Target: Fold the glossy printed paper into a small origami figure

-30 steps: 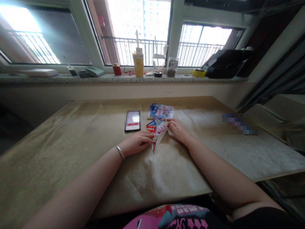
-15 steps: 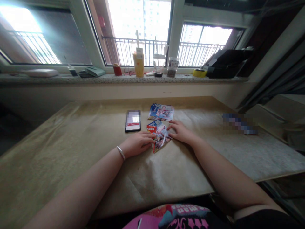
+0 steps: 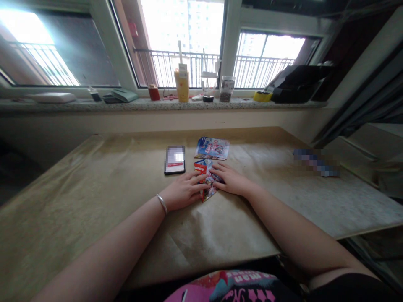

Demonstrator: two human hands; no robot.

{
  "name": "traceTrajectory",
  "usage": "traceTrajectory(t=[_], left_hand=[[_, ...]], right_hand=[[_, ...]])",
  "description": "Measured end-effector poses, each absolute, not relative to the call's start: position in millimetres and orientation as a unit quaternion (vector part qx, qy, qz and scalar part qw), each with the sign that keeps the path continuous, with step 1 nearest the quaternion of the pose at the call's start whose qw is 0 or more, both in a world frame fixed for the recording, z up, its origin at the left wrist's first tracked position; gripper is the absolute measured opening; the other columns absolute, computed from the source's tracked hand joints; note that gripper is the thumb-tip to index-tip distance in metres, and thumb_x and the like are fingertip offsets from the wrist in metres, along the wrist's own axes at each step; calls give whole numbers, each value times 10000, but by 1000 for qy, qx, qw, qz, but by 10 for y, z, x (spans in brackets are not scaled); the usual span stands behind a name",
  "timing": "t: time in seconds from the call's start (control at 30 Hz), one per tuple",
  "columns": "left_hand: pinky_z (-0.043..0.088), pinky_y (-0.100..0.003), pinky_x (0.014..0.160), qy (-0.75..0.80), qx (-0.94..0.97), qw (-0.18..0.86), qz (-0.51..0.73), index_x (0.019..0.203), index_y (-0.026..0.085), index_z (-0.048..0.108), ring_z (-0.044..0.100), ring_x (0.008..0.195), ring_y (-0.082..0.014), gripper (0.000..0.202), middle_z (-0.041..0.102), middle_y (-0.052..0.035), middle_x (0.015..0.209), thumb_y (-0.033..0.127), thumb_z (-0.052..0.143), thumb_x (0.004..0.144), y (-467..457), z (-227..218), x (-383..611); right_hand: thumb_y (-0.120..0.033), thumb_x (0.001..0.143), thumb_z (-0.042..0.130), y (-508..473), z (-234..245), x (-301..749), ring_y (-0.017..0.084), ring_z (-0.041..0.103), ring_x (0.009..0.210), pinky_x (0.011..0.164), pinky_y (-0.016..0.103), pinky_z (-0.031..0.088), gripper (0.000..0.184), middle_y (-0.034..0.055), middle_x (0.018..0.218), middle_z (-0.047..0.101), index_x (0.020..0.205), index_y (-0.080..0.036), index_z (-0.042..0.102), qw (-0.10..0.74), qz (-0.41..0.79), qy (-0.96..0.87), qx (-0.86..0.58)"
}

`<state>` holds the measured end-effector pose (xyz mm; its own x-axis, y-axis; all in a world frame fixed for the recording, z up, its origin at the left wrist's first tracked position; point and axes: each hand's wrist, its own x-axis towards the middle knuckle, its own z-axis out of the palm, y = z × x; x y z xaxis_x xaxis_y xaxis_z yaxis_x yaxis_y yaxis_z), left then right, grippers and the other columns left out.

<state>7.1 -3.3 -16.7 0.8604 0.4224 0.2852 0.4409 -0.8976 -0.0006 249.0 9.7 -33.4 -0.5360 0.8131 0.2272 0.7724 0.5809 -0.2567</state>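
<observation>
My left hand (image 3: 185, 191) and right hand (image 3: 232, 179) lie spread on the folded leaflet (image 3: 200, 167) mid-frame, probably to hold it flat on the tabletop (image 3: 126, 176).

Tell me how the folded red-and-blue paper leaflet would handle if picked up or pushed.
The folded red-and-blue paper leaflet likely feels light, being thin paper. Its folds, under the left hand and right hand, might spring open if released. Pushed, it may slide easily: the tan table cover has a smooth sheen.
</observation>
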Motion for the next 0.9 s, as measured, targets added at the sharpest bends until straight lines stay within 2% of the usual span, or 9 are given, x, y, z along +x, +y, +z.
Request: traceTrajectory(t=[0.23, 0.37, 0.47, 0.57, 0.7, 0.9], left_hand=[[319, -451, 1088, -248, -956, 58, -143, 1099, 179, 590, 315, 1332, -244, 354, 439, -72, 1401, 51, 439, 806, -18, -113, 67], [303, -495, 1085, -273, -946, 82, -158, 1053, 181, 599, 339, 1316, -265, 303, 503, -68, 1342, 87, 460, 801, -22, -69, 39], [268, -525, 1093, -296, -934, 108, -168, 969, 200, 630, 396, 1276, -268, 230, 633, -65, 1137, 121, 466, 828, -39, -8, 16], [243, -533, 1102, -300, -930, 132, -163, 960, 200, 651, 430, 1245, -271, 224, 666, -74, 1021, 137, 480, 831, -41, 42, -14], [293, -512, 1058, -313, -927, 150, -145, 971, 200, 667, 501, 1144, -277, 227, 675, -76, 996, 155, 494, 832, -12, 39, -51], [371, -421, 894, -324, -924, 174, -101, 1009, 196, 653, 568, 921, -237, 225, 665, -83, 937, 164, 485, 863, 2, -11, -48]], right_hand=[[-407, 806, 574, 113, -329, 2496, 293, 340, 1331, 1100, 462, 280, 570, 131, 1419, 413, 1319, -169, 501, 161, 92, -874, -448], [-400, 797, 592, 113, -314, 2504, 294, 344, 1329, 1098, 457, 286, 564, 128, 1408, 430, 1305, -165, 516, 160, 99, -875, -447], [-375, 786, 609, 112, -304, 2512, 287, 360, 1320, 1088, 461, 305, 518, 104, 1390, 459, 1269, -198, 551, 167, 111, -876, -438], [-361, 782, 615, 113, -298, 2522, 284, 370, 1311, 1082, 460, 314, 499, 86, 1379, 477, 1256, -215, 562, 168, 115, -878, -434], [-372, 786, 613, 112, -277, 2534, 288, 374, 1306, 1077, 459, 323, 501, 66, 1370, 491, 1262, -227, 560, 159, 118, -877, -438], [-362, 786, 612, 98, -202, 2569, 292, 408, 1278, 1073, 449, 332, 397, 39, 1314, 550, 1159, -229, 639, 142, 95, -887, -429]])
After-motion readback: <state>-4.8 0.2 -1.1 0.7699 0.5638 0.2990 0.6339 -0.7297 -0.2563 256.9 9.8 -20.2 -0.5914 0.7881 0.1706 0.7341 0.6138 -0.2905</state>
